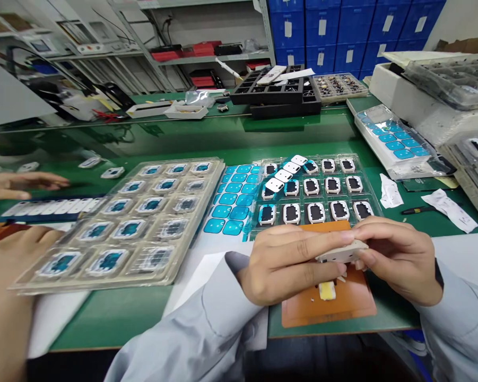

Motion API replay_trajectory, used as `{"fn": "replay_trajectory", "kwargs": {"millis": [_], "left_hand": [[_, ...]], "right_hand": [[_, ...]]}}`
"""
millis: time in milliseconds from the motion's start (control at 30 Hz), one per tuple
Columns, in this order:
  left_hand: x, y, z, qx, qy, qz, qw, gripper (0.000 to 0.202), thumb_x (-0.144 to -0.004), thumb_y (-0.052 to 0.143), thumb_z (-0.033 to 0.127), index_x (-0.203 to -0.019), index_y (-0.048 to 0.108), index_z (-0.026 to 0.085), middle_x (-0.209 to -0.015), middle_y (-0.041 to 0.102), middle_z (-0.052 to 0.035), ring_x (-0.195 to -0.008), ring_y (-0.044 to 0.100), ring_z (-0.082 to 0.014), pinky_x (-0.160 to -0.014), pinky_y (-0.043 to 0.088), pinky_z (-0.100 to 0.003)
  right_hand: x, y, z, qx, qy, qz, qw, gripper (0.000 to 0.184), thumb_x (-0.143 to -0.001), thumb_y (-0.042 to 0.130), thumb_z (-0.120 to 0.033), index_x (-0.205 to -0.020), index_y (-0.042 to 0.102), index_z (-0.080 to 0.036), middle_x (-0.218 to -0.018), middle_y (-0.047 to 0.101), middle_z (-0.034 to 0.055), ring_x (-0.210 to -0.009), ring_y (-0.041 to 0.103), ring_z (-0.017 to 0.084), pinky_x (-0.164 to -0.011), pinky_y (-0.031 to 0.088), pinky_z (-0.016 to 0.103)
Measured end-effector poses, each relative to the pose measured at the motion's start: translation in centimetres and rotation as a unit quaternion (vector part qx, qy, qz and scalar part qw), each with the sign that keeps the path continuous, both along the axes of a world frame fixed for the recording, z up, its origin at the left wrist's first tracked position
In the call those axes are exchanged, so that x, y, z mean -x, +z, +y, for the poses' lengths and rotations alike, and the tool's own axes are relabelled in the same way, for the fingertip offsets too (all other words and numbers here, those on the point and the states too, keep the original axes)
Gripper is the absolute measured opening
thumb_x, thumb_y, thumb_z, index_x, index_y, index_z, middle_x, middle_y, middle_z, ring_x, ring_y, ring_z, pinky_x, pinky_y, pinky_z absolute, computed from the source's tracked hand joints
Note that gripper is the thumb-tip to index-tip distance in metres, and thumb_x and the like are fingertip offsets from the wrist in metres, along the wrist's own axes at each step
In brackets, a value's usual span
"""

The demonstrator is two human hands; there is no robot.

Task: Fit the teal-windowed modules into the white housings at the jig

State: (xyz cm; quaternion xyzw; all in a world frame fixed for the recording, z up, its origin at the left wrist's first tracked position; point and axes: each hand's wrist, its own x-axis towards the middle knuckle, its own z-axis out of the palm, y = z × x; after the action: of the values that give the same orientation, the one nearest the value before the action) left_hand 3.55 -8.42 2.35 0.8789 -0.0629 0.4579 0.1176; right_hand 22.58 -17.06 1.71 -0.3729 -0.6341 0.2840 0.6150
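Above an orange mat [302,310], my left hand [288,260] and my right hand [398,254] both grip a small pale watch-case-like housing [344,253], tilted edge-on. My left fingers lie along its top and underside, while my right fingers and thumb pinch its right end. On the mat under my hands sits a small fixture with a yellow block [327,291]. Just beyond stands a clear tray [376,196] of similar white-rimmed housings with black centres. A strip of white stickers [285,172] lies across that tray's left part. Beside it is a sheet of blue rounded-square films [231,199].
A large tray [191,265] of housings stands to the left, with a co-worker's hands [32,183] beyond it. Black compartment boxes [270,93] stand at the back. On the right are a bag of blue films [401,140], a black pen [416,210] and crumpled paper [449,209].
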Motion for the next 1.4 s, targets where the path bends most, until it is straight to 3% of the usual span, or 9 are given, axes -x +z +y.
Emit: {"fn": "replay_trajectory", "kwargs": {"millis": [233,533,767,1100,1400], "left_hand": [[0.06,0.17,0.04,-0.010,-0.006,0.011,1.000,0.014,-0.093,0.057,0.014,-0.100,0.068,0.011,-0.116,0.071,-0.0169,-0.100,0.071,-0.0148,-0.070,0.054,-0.022],[0.07,0.36,0.00,-0.014,-0.009,0.021,1.000,0.014,-0.092,0.057,0.013,-0.098,0.069,0.009,-0.115,0.071,-0.0178,-0.107,0.069,-0.0166,-0.074,0.055,-0.023],[0.01,0.38,-0.25,-0.014,-0.001,0.025,1.000,0.013,-0.092,0.059,0.014,-0.096,0.070,0.010,-0.116,0.071,-0.0170,-0.111,0.068,-0.0168,-0.077,0.057,-0.023],[0.02,0.53,-0.44,-0.013,0.003,0.027,1.000,0.012,-0.091,0.060,0.013,-0.096,0.070,0.009,-0.115,0.072,-0.0162,-0.115,0.066,-0.0157,-0.082,0.057,-0.022],[-0.09,0.33,-0.37,-0.014,0.006,0.015,1.000,0.012,-0.092,0.059,0.013,-0.095,0.070,0.009,-0.116,0.070,-0.0202,-0.101,0.071,-0.0158,-0.069,0.054,-0.024]], "right_hand": [[0.09,-0.03,0.00,0.005,-0.006,0.003,1.000,0.014,-0.083,0.071,-0.019,-0.096,0.074,-0.024,-0.072,0.066,0.0019,-0.052,0.056,0.011,-0.044,0.047,0.023],[0.11,0.05,0.05,0.006,0.000,0.007,1.000,0.015,-0.083,0.071,-0.017,-0.095,0.073,-0.025,-0.071,0.065,0.0008,-0.055,0.056,0.011,-0.049,0.047,0.023],[0.24,0.10,0.12,0.001,-0.005,0.009,1.000,0.008,-0.086,0.069,-0.026,-0.092,0.072,-0.023,-0.067,0.063,0.0021,-0.055,0.055,0.013,-0.048,0.047,0.025],[0.14,-0.08,-0.01,0.006,0.011,0.012,1.000,0.021,-0.081,0.070,-0.011,-0.096,0.072,-0.026,-0.072,0.064,0.0005,-0.060,0.055,0.013,-0.053,0.048,0.024],[0.14,-0.07,-0.17,-0.005,0.017,0.016,1.000,0.030,-0.081,0.068,-0.006,-0.103,0.072,-0.027,-0.077,0.067,0.0005,-0.062,0.057,0.012,-0.055,0.048,0.024]]}}
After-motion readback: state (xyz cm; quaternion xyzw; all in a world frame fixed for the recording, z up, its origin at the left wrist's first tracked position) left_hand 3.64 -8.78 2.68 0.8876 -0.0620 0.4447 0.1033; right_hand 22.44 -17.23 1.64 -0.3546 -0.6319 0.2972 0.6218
